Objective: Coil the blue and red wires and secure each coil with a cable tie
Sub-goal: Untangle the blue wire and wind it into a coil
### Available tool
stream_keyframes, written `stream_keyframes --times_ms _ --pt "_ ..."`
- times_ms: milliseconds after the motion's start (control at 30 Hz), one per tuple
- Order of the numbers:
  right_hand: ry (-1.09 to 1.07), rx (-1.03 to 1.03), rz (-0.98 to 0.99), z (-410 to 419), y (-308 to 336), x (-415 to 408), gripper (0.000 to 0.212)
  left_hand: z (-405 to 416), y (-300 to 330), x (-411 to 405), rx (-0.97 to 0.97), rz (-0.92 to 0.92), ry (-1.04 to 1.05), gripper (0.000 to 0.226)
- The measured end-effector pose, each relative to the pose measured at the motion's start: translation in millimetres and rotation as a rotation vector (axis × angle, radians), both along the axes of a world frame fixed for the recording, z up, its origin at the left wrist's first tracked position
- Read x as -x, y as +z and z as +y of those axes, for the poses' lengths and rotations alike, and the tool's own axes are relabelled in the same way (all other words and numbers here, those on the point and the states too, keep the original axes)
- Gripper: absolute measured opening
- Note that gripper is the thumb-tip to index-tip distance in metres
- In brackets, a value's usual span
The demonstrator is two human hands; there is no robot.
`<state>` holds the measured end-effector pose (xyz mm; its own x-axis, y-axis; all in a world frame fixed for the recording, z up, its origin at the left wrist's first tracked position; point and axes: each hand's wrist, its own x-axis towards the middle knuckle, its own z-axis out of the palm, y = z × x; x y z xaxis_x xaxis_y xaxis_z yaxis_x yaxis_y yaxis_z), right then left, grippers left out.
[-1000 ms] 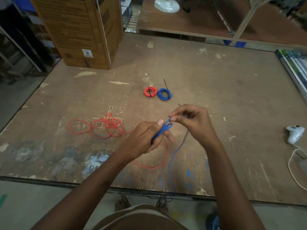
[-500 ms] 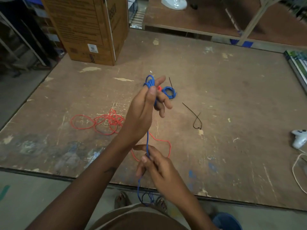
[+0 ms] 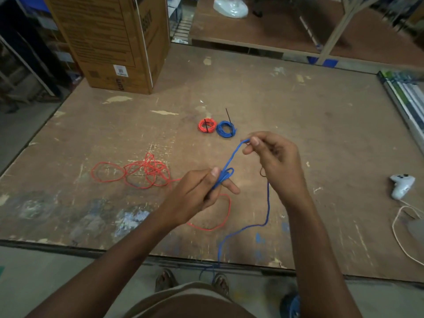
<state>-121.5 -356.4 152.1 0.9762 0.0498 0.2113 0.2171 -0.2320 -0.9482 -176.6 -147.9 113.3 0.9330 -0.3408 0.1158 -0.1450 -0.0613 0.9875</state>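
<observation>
Blue wire point(image 3: 231, 157) now between both raised hands

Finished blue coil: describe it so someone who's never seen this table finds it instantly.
Start at the big cardboard box at the far left corner of the wooden table; toward mid-table from it lie two small tied coils side by side. The finished blue coil is the right one, touching the red coil. Unlike the blue wire in the hands, it lies flat with a black cable tie sticking up.
</observation>
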Motion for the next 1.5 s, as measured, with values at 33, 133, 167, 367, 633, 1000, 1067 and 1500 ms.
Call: stream_keyframes --times_ms 33,133,167,367,633,1000,1067,1500 --pt "0.007 -0.021 0.033 3.8 -13.7 -9.1 0.017 -2.3 1.2 3.6 0.041 -0.002 0.012 0.060" --pt "0.111 -0.065 0.152 24.5 -58.3 -6.7 0.018 -3.8 9.5 6.4 0.105 -0.051 0.027 0.065" --pt "0.145 -0.070 0.181 33.7 -70.7 3.9 0.026 -3.3 13.1 5.3 0.115 -0.079 0.049 0.070" --pt "0.325 0.025 0.184 77.3 -93.5 104.5 0.024 -8.6 26.8 -8.1 0.241 -0.147 0.195 0.064" --pt "0.735 -0.068 0.386 25.8 -28.4 100.7 0.034 1.6 -10.6 -37.5 -0.300 -0.255 0.250 0.042" --pt "0.192 0.045 0.080 0.6 -23.8 10.9 0.014 -2.1 -6.8 -7.2 -0.137 0.029 0.055 0.065" --pt "0.143 -0.091 0.120 12.1 -41.9 2.3 0.012 1.3 -3.9 -2.4 -0.059 0.083 -0.009 0.066" --pt "0.184 -0.327 0.265 85.4 -85.0 83.8 0.024 -1.1 50.1 -42.2 -0.008 -0.135 0.300 0.071"
